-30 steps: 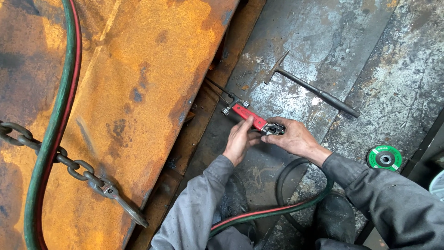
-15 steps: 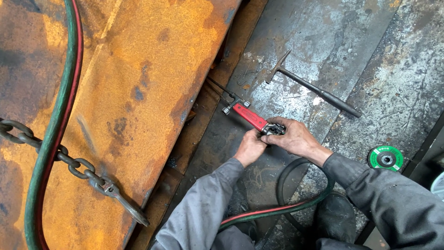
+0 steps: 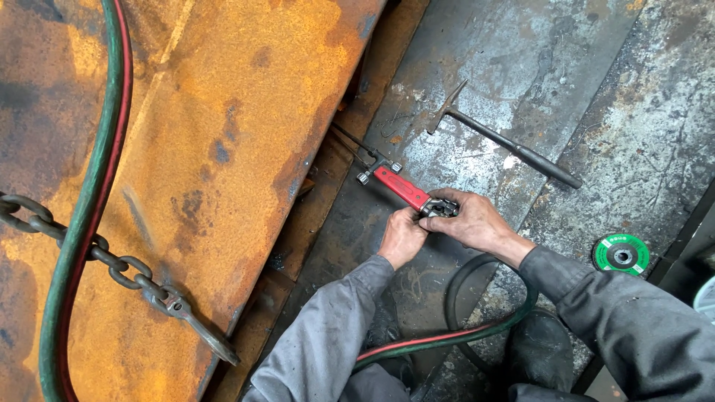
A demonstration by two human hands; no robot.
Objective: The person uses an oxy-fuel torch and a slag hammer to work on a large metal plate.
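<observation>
Down on a scuffed, grey steel floor point(image 3: 521, 89), stained and scratched, with a big rusty orange plate point(image 3: 223, 149) filling the left side and its edge running diagonally beside the work. Both hands meet at the red-handled cutting torch point(image 3: 402, 188), which lies on the floor just off the plate's edge, nozzle end pointing toward the plate. The right hand point(image 3: 473, 223) has its grip closed over the torch's valve end; the left hand point(image 3: 402, 238) is curled shut on the same end from below. A green-and-red twin hose point(image 3: 447, 339) loops behind the wrists. A chipping hammer point(image 3: 506, 145) lies clear above, a green grinding disc point(image 3: 622, 253) sits off right. A chain point(image 3: 112, 260) crosses the plate.
</observation>
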